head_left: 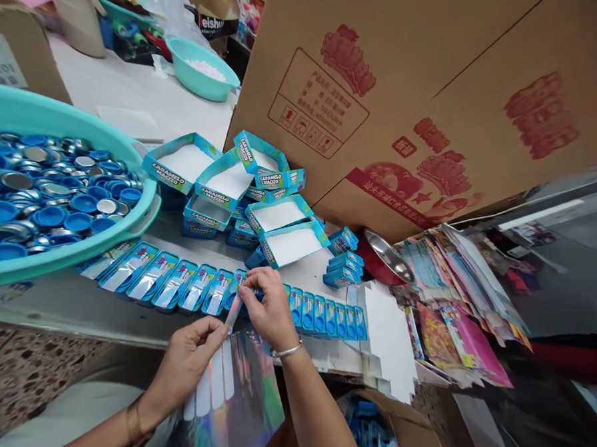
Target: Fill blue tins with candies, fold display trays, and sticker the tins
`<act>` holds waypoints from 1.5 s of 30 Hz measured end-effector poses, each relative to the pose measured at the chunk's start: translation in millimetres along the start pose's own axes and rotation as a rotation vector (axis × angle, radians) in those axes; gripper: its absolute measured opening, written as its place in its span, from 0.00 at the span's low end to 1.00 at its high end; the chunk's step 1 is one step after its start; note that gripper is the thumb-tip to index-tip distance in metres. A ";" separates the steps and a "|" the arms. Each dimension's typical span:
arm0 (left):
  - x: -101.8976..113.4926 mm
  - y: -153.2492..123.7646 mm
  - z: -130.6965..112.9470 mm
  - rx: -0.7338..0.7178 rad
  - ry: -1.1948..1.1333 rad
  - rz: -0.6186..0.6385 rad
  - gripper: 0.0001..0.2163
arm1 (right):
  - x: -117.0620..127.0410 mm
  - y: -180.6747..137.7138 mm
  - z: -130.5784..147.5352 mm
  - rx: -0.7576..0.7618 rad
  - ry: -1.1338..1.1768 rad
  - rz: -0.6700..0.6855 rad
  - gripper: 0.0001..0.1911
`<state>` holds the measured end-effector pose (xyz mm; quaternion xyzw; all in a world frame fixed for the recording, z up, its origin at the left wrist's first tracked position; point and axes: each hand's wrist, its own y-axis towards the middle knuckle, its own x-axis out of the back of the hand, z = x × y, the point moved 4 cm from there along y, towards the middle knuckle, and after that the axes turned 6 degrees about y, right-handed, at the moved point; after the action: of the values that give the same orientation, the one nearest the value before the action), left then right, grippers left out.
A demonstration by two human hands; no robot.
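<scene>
A narrow shiny sticker strip (234,311) is stretched between my two hands. My left hand (193,346) pinches its lower end, and the fingers of my right hand (269,306) are closed on its upper end. Just below lies a holographic sticker sheet (254,386) with several pale strip-shaped areas. Along the table's near edge runs a row of small blue packs (172,288); those on the left carry glossy strips on top. More blue packs (319,314) continue to the right of my right hand, which hides part of the row.
A turquoise basin (150,211) of blue and silver caps stands at left. Blue display boxes (226,180) are stacked behind the row, before a large carton (395,78). A metal bowl (389,255) and plastic bags (447,289) are at right; an open carton (414,424) sits below.
</scene>
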<state>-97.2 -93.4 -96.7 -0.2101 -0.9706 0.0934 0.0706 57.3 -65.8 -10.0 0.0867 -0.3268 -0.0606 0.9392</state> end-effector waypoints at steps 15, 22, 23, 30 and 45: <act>8.1 21.9 18.1 -0.057 0.364 -0.201 0.15 | -18.0 13.5 -23.5 -0.085 -0.124 -0.009 0.09; -1.3 15.3 14.1 -0.093 0.103 0.107 0.17 | -23.9 12.9 -25.1 -0.012 -0.185 -0.075 0.06; -2.2 16.9 15.0 -0.080 0.050 0.110 0.19 | -25.0 13.4 -25.9 -0.006 -0.192 -0.081 0.06; -3.1 16.9 16.8 0.014 -0.019 0.124 0.25 | -13.8 6.8 -9.8 0.078 -0.195 -0.085 0.07; -24.6 -38.3 -29.5 -0.075 0.089 0.543 0.15 | 17.1 -175.4 17.5 0.001 0.022 -0.109 0.09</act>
<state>-84.9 -133.5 -62.3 -0.4688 -0.8776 0.0635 0.0776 49.6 -242.4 -21.7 0.1053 -0.3112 -0.1104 0.9380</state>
